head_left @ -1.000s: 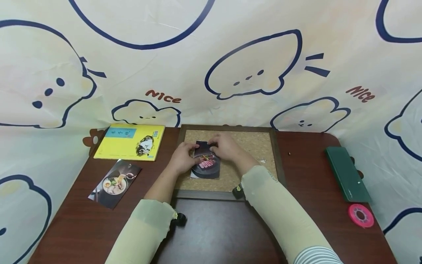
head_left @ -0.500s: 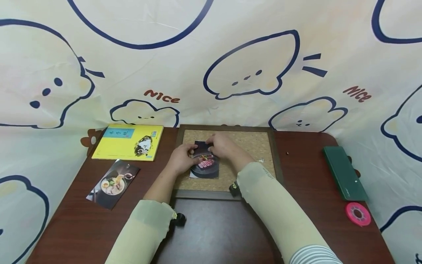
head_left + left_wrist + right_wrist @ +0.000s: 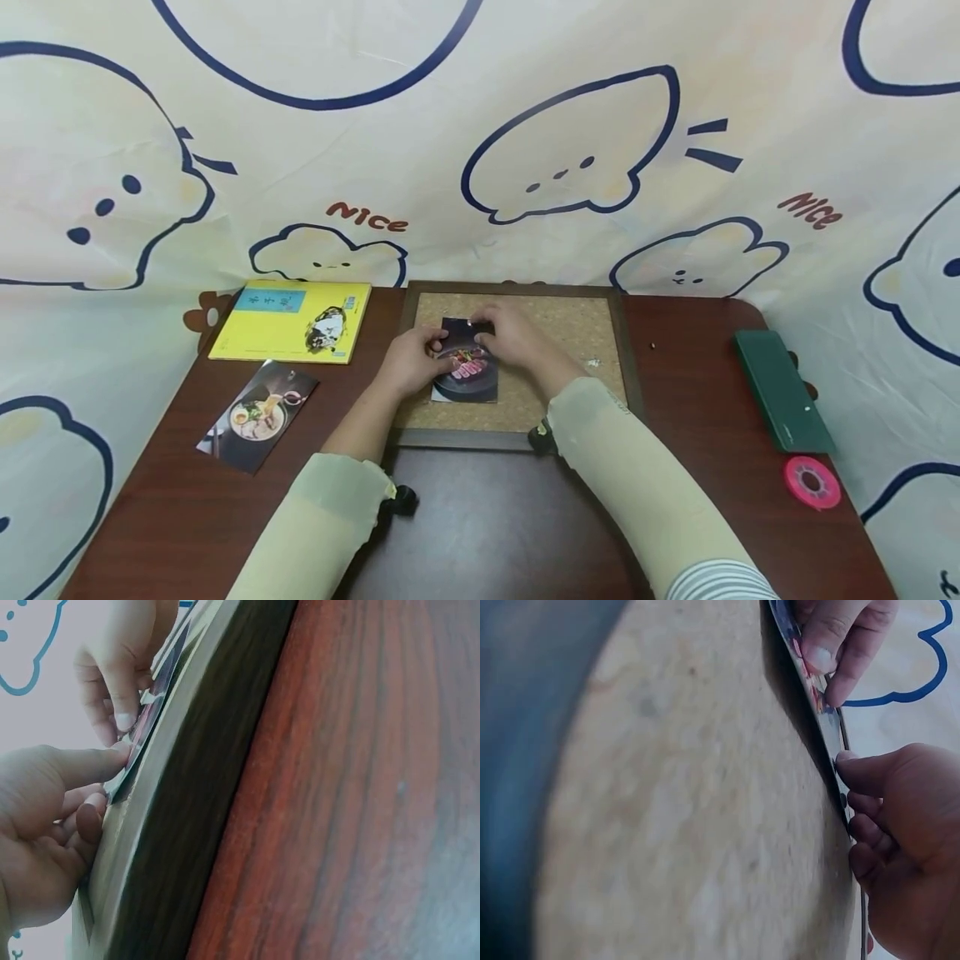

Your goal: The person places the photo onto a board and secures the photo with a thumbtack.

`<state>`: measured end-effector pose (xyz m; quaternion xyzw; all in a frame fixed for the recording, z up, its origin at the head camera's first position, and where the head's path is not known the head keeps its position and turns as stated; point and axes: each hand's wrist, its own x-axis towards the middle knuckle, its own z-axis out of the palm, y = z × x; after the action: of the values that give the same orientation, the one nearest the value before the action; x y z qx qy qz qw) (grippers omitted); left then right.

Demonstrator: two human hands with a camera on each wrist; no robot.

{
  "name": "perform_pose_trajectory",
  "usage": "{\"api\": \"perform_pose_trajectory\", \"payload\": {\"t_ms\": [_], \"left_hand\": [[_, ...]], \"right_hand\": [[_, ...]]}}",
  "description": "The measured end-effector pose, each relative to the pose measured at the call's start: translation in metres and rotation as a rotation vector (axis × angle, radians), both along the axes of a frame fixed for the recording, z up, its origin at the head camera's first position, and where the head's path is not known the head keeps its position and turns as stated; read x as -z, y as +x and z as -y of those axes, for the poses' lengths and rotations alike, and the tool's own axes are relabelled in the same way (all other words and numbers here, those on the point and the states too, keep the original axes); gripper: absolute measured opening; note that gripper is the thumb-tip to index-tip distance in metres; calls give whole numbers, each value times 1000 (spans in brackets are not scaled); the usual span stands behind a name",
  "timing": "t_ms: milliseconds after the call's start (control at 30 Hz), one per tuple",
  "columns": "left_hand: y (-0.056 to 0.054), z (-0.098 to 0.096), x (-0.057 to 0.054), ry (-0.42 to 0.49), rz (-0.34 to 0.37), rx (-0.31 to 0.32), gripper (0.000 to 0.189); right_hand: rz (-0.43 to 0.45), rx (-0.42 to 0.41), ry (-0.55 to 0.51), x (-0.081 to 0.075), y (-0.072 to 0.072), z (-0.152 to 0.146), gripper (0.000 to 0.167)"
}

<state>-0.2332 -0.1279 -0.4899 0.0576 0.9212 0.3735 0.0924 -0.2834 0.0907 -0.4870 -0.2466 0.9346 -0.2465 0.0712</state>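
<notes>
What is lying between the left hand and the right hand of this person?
The head view shows a photo between the left hand and right hand, over the corkboard.

Head view: the left hand and right hand hide parts of the photo card; a dark speck on the table and a pale fleck on the corkboard are too small to identify. Right wrist view: corkboard blurred, right hand cropped.
</notes>
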Motion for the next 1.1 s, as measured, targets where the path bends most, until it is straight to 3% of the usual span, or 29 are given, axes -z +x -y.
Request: {"api": "perform_pose_trajectory", "payload": {"t_ms": [500, 800, 1100], "left_hand": [[14, 5, -6, 67, -35, 55, 50], [26, 9, -12, 83, -49, 85, 47], [38, 28, -21, 10, -144, 75, 50]], "right_hand": [[71, 106, -309, -1, 25, -30, 60], [49, 105, -318, -6, 40, -52, 61], [35, 111, -323, -11, 54, -73, 59]]}}
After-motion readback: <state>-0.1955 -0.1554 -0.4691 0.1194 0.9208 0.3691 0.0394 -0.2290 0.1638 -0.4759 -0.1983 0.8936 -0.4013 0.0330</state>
